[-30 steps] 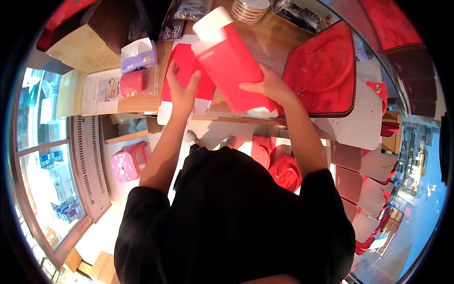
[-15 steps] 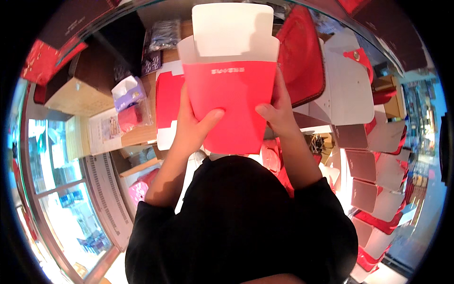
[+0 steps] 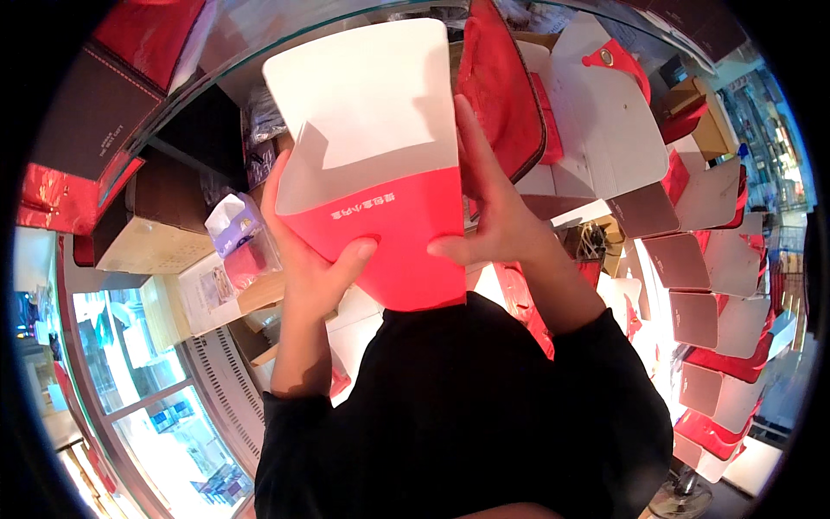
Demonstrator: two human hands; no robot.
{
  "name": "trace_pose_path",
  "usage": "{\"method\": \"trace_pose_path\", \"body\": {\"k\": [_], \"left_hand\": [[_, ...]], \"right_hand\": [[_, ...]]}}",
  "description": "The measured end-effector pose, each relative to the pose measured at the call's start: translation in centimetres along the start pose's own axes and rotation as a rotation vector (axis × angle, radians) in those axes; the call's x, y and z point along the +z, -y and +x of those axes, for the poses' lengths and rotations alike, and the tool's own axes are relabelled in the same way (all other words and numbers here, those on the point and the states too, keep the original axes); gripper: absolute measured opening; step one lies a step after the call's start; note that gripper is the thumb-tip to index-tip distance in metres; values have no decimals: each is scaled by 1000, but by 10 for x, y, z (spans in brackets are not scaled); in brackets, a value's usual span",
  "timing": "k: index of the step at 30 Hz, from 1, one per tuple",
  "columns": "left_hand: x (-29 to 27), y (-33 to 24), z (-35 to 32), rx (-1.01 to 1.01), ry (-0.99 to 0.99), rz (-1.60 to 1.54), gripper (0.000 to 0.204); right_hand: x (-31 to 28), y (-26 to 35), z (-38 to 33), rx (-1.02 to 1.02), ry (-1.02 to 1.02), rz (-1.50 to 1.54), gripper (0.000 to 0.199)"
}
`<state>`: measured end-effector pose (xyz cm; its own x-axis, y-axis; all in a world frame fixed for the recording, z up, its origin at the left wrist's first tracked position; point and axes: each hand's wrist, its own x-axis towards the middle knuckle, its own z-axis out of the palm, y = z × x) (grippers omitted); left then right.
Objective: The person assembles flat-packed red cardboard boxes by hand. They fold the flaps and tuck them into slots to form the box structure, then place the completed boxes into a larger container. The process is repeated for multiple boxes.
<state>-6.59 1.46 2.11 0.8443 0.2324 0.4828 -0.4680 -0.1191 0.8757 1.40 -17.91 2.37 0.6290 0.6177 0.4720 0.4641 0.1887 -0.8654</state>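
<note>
Between my hands is a red cardboard box (image 3: 398, 233) with a white inside, its top open and a tall white flap (image 3: 372, 86) standing up at the far side. My left hand (image 3: 311, 264) grips its left side, thumb across the red front. On the right side my right hand (image 3: 491, 216) holds it the same way, thumb on the front and fingers along the edge. The box is tilted and its lower end comes close to my black shirt. My fingertips behind the box are partly hidden.
Just right of the box stands a red bag-shaped case (image 3: 506, 91), beside an open white-lined box (image 3: 605, 121). Several open brown-and-white boxes (image 3: 683, 259) line the right. At left are a purple tissue box (image 3: 233, 223) and a brown carton (image 3: 156, 216). A glass edge (image 3: 216, 73) crosses the far side.
The box has come nearer to me and turned, opening wider so that more of its white inside shows. Both hands stay on its sides. The view has shifted too.
</note>
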Motion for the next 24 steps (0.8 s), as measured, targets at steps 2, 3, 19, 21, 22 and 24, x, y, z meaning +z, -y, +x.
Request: {"method": "trace_pose_path", "body": {"k": [2,3,19,21,22,24], "left_hand": [[0,-2,0,3,2,-18,99],[-2,1,-1,9,11,-18,98],[-6,-1,-11,31,53,42,92],[-8,1,-9,59,59,66,92],[-10,3,-8,72,63,78,92],[-16,10,-10,152,64,90,93]], "right_hand": [[-2,8,1,18,53,3,114],[-3,11,2,-15,58,-23,113],[-17,17,15,-108,94,-1,99],[-20,14,16,-198,132,15,90],[-22,13,18,-220,156,34,87],[-28,11,24,-149,183,162,83]]}}
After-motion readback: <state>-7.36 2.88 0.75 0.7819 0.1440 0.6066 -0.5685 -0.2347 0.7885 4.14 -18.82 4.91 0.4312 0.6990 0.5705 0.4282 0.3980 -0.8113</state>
